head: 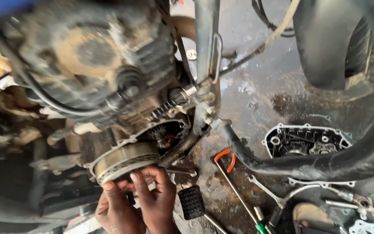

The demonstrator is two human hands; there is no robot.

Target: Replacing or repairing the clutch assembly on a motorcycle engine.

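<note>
A dirty motorcycle engine (pixel 96 60) fills the upper left, its side opened. A round metal clutch drum (pixel 124 162) sticks out of the open crankcase. Both my hands reach up from the bottom edge to it. My left hand (pixel 115 208) has its thumb and fingers on the drum's lower rim. My right hand (pixel 156 197) presses fingers against the rim just to the right. Neither hand holds a tool.
A removed engine side cover (pixel 306 141) lies on the oily concrete floor (pixel 256 91) at right. A black exhaust pipe (pixel 308 167) curves past it. A spanner (pixel 265 190), a long screwdriver (pixel 239 197) and a footrest (pixel 191 201) lie near. A black tyre (pixel 325 39) stands top right.
</note>
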